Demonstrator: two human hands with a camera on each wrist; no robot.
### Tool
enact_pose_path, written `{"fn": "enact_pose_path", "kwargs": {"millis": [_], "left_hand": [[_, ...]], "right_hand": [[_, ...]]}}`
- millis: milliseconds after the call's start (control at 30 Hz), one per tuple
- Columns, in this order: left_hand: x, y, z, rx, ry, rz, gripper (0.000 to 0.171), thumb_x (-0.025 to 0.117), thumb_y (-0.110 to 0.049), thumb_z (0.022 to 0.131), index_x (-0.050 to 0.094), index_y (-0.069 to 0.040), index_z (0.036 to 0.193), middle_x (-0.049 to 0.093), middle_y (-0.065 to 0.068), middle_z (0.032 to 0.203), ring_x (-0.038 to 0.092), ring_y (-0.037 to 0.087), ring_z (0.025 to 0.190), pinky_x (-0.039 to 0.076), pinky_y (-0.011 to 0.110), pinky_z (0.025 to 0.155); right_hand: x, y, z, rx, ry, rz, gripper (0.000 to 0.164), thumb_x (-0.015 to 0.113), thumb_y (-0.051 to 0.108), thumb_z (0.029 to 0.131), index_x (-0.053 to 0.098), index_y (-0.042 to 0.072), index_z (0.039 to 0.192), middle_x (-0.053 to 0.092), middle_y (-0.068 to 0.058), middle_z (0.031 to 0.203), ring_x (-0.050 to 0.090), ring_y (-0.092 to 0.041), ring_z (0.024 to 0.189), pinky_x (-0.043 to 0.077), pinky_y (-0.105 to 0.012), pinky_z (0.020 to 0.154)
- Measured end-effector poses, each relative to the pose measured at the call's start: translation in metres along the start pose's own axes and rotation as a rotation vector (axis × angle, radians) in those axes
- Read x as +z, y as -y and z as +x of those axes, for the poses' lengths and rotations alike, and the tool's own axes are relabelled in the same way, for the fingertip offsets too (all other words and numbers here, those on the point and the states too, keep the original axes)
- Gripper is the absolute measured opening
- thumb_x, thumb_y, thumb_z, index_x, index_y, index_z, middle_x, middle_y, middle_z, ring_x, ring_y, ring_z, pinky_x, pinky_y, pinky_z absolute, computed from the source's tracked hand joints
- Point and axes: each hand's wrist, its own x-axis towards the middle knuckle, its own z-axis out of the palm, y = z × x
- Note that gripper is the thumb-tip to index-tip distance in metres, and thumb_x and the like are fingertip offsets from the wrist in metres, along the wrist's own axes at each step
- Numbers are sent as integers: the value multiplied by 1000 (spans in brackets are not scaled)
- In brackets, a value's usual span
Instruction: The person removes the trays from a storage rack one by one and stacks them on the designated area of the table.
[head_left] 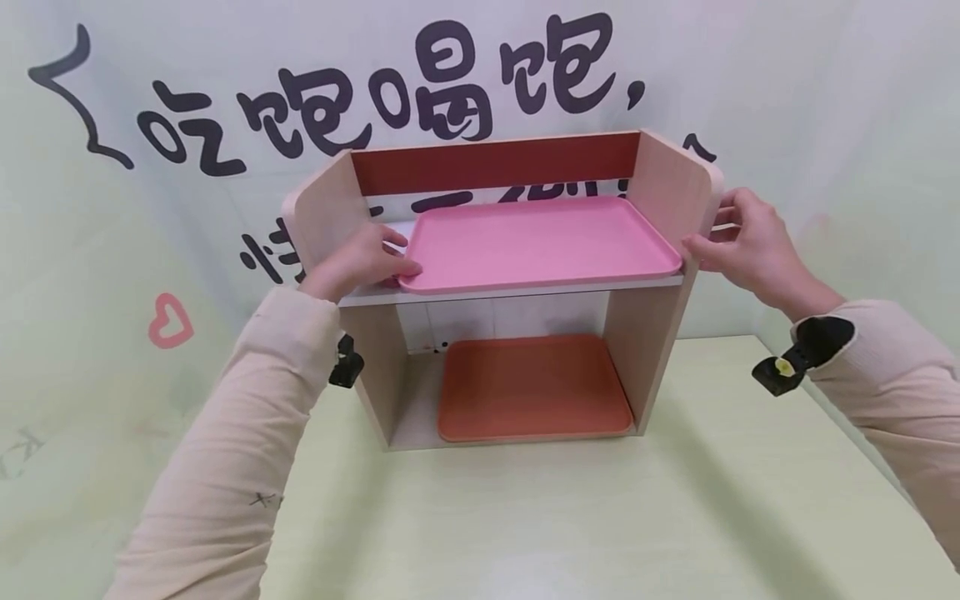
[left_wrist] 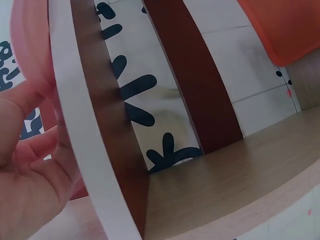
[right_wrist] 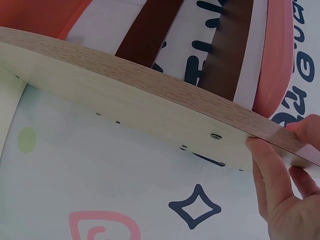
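A pink tray (head_left: 532, 242) lies on the upper board of a small wooden shelf (head_left: 375, 375). At its front left corner my left hand (head_left: 363, 260) pinches the tray's edge, thumb on the rim; the left wrist view shows the fingers (left_wrist: 47, 155) close beside the white board edge. My right hand (head_left: 753, 242) grips the shelf's right side panel (head_left: 678, 179), thumb at the front edge and fingers along the outer face. In the right wrist view, fingertips (right_wrist: 260, 145) press that outer face. An orange tray (head_left: 534, 387) lies flat in the lower compartment.
The shelf stands on a pale table (head_left: 517, 517) against a wall (head_left: 135, 250) with large black lettering. A dark red back strip (head_left: 495, 164) spans the top of the shelf, between the two side panels. Black straps with small devices sit on both wrists.
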Motion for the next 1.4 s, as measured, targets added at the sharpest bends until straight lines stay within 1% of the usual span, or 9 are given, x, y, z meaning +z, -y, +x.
{"fn": "enact_pose_path", "kwargs": {"millis": [167, 300, 367, 467, 600, 733, 1000, 1167, 1400], "left_hand": [[1, 5, 0, -36, -29, -40, 50, 63, -24, 81, 48, 2, 121, 54, 17, 102, 52, 25, 86, 41, 31, 76], [2, 8, 0, -46, -44, -76, 49, 62, -24, 82, 49, 2, 122, 54, 16, 101, 49, 23, 87, 39, 29, 74], [3, 10, 1, -49, -41, -117, 48, 60, -23, 83, 50, 1, 123, 55, 16, 103, 49, 23, 85, 39, 28, 72], [4, 12, 2, -62, -30, -218, 46, 59, -20, 84, 49, -1, 125, 54, 15, 108, 50, 22, 86, 40, 27, 72], [7, 13, 1, -73, -30, -332, 45, 56, -18, 85, 45, -2, 127, 50, 14, 114, 47, 23, 94, 38, 29, 76], [9, 11, -2, -86, -60, -355, 46, 56, -20, 85, 45, -4, 126, 47, 13, 116, 43, 24, 100, 36, 31, 80], [11, 8, -7, -106, -104, -383, 48, 58, -20, 83, 41, -4, 125, 47, 12, 114, 51, 23, 95, 42, 28, 78], [11, 8, -11, -89, -83, -403, 51, 59, -19, 82, 41, -4, 127, 51, 11, 113, 56, 23, 91, 46, 29, 81], [12, 9, -14, -103, -54, -465, 54, 57, -21, 85, 37, -5, 132, 49, 11, 116, 56, 22, 91, 47, 26, 81]], "right_hand": [[-1, 1, 0, -5, -1, -1, 56, 60, 20, 83, 30, -5, 123, 40, -23, 117, 46, -36, 100, 52, -26, 62], [0, 1, -1, -4, -4, -1, 57, 60, 22, 83, 30, -4, 123, 41, -22, 118, 47, -36, 100, 50, -30, 66], [0, 1, -1, -4, -5, -4, 57, 61, 23, 83, 30, -4, 123, 41, -22, 118, 47, -36, 100, 49, -32, 68], [0, 1, -1, -6, -6, -6, 57, 60, 23, 83, 30, -4, 123, 41, -22, 118, 47, -36, 101, 49, -32, 68], [0, 0, 0, -6, -4, -3, 56, 60, 21, 83, 30, -5, 123, 41, -23, 118, 47, -37, 100, 50, -29, 65], [0, 0, 1, -6, -1, 3, 55, 59, 20, 84, 30, -5, 123, 41, -24, 117, 47, -37, 100, 51, -27, 62], [0, 0, 2, -13, 2, 3, 55, 60, 20, 84, 30, -5, 122, 41, -24, 117, 47, -38, 100, 52, -25, 61], [0, -1, 1, -13, -2, 0, 55, 60, 20, 83, 30, -5, 123, 41, -24, 118, 47, -38, 100, 51, -28, 63], [1, -2, 1, -17, -5, 4, 57, 60, 23, 83, 30, -4, 124, 41, -23, 119, 47, -37, 101, 49, -32, 68]]}}
